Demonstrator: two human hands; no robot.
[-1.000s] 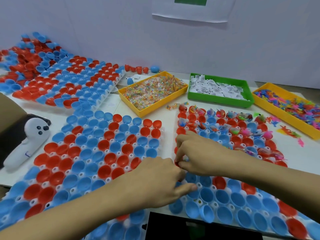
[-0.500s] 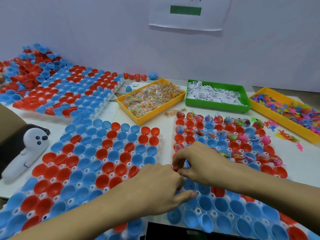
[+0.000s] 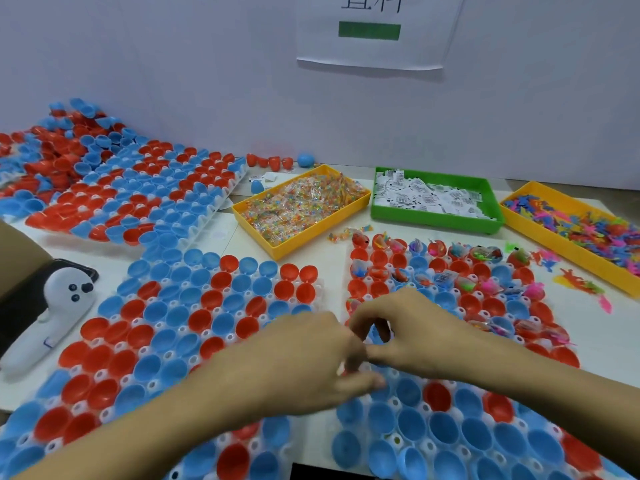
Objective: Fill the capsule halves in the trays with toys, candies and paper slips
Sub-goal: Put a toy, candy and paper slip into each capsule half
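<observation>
Both hands meet over the right capsule tray (image 3: 450, 403), near its left edge. The left hand (image 3: 304, 362) and right hand (image 3: 412, 334) have curled fingers; what they pinch I cannot tell.

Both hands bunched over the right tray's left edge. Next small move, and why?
Probably drop whatever the hands are working into a nearby empty capsule half. The left hand and right hand meet fingertip to fingertip over the right tray; its far rows hold fillings, its near rows look empty. What they pinch is too blurred to name.
</observation>
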